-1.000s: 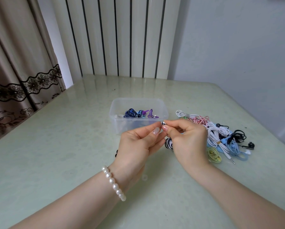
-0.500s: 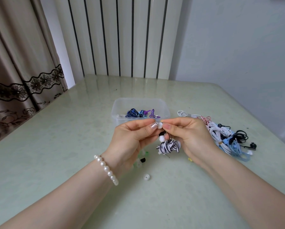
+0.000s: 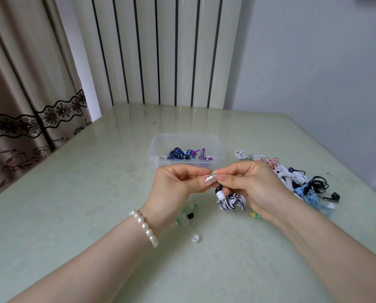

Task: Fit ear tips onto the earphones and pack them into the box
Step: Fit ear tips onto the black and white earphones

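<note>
A black-and-white striped earphone bundle [image 3: 231,201] is held above the table [image 3: 95,193], a little to the 4 o'clock side of the picture's middle. Its flat cable is wound into a tight knot of zebra stripes, and a small white ear tip [image 3: 220,195] is seen fitted on one bud at the bundle's 10 o'clock edge. The bundle is cradled by the lower curled fingers of the right hand [image 3: 252,186], while that hand's thumb and forefinger are pressed together on a small piece at 9 o'clock of the hand. The same piece is pinched from the other side by the thumb and forefinger of the left hand [image 3: 178,184]; the two sets of fingertips are touching, and what lies between them is too hidden to be told. A pearl bracelet [image 3: 144,227] is worn on the left wrist.

At 12 o'clock of the hands, just behind them, a clear plastic box [image 3: 160,147] is set on the table, with dark blue and purple earphones [image 3: 187,154] lying inside. At 3 o'clock of the box, a loose pile of earphones [image 3: 296,180] in white, pink, pale blue and black is spread on the table. Below the left hand, at 6 o'clock, loose ear tips [image 3: 186,217] in green, clear and black are scattered, and a single clear tip [image 3: 195,238] lies apart, nearer the viewer.
</note>
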`<state>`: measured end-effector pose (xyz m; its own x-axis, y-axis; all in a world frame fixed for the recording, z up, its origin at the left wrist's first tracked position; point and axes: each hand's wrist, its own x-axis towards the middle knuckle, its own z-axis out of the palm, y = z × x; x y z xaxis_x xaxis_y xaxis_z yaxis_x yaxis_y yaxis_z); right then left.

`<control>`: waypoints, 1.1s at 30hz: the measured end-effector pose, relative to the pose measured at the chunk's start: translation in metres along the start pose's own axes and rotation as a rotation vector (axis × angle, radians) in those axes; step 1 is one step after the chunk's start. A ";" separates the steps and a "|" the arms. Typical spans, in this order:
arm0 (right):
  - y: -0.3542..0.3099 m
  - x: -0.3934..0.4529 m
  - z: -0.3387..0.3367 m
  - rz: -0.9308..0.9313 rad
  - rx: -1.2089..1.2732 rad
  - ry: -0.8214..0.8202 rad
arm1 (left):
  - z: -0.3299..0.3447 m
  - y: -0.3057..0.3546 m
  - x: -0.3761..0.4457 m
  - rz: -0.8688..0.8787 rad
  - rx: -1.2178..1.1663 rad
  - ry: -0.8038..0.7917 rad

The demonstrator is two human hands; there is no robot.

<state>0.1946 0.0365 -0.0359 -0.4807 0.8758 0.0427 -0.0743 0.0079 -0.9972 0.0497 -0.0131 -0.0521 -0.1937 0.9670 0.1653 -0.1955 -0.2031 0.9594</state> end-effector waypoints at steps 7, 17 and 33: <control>0.001 0.003 0.007 0.041 0.120 0.072 | -0.001 -0.002 0.001 0.189 0.147 0.018; -0.031 0.000 0.008 -0.098 0.040 0.101 | -0.014 0.014 0.007 0.201 0.146 0.084; -0.034 0.113 0.004 -0.216 -0.389 0.350 | -0.029 -0.003 0.019 -0.022 0.402 0.104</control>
<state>0.1394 0.1339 0.0028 -0.1672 0.9418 0.2915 0.2207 0.3239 -0.9200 0.0188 0.0012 -0.0586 -0.2939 0.9456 0.1398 0.1865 -0.0867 0.9786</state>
